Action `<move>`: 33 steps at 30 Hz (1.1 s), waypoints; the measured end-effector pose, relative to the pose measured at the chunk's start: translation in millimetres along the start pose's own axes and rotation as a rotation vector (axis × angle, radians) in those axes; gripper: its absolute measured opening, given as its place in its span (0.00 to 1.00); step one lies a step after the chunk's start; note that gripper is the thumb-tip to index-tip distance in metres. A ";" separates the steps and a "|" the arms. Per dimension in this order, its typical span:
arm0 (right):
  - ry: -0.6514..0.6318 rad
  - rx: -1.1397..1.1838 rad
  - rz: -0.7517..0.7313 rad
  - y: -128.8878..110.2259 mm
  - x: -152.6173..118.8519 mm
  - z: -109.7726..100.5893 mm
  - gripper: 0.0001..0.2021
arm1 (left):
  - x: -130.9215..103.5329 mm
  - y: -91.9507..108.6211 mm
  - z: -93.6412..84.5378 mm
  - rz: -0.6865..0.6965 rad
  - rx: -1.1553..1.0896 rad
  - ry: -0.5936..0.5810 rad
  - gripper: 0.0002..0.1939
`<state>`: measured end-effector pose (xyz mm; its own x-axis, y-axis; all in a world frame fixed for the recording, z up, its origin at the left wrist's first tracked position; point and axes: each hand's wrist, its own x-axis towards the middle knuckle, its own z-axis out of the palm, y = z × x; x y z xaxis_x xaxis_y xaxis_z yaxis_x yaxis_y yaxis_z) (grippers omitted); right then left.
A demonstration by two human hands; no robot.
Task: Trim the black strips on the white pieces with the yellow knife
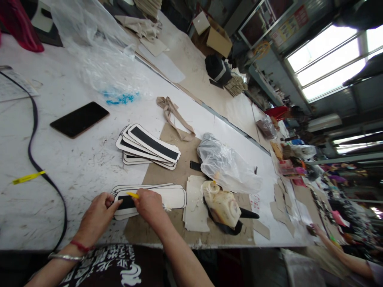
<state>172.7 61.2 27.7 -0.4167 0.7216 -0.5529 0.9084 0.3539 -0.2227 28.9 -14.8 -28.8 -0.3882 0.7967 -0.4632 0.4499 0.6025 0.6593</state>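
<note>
My left hand [100, 213] is closed, thumb and fingers pinching the left end of a black strip [125, 202]. The strip lies on the top one of a stack of white rounded panels [175, 196] near the table's front edge. My right hand [150, 205] is closed around a thin yellow-handled tool [133, 195], over the same panel. Whitish matter shows just past this hand, and the tool's working end is not clear. Behind both hands lies a fanned pile of white panels with black strips [152, 143]. A pale card [196, 203] smeared with whitish stuff lies to the right.
Right of the card stands a stained plastic container [223, 203], with a clear plastic bag [227, 163] behind it. A phone [80, 119], a black cord [36, 131] and a beige fabric strip [176, 119] lie on the table [89, 167]. Another person's arm [341, 253] reaches in at far right.
</note>
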 end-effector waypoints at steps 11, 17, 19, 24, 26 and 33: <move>0.020 -0.010 0.012 -1.7 -2.3 2.4 0.09 | 0.8 0.7 -0.8 0.042 0.001 -0.009 0.14; 0.034 -0.002 0.013 -3.8 -2.1 2.7 0.09 | 2.5 -0.6 0.2 0.058 0.034 -0.021 0.14; 0.048 -0.001 0.006 -3.0 -3.5 3.6 0.10 | 3.9 -0.7 0.1 0.043 0.050 -0.030 0.14; 0.051 -0.032 0.033 20.5 -24.6 -2.6 0.12 | 3.2 6.7 -5.8 0.014 0.079 -0.086 0.14; 0.041 -0.053 0.101 39.3 -39.1 -11.1 0.10 | 1.0 11.5 -9.6 0.023 0.083 -0.102 0.14; 0.098 -0.034 0.396 92.7 -67.7 -31.9 0.10 | 0.8 16.5 -12.0 -0.013 0.110 -0.132 0.15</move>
<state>284.0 64.1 70.0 -0.0380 0.8588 -0.5109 0.9983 0.0557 0.0194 26.4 -4.8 -11.3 -0.2883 0.7840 -0.5497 0.5336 0.6083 0.5876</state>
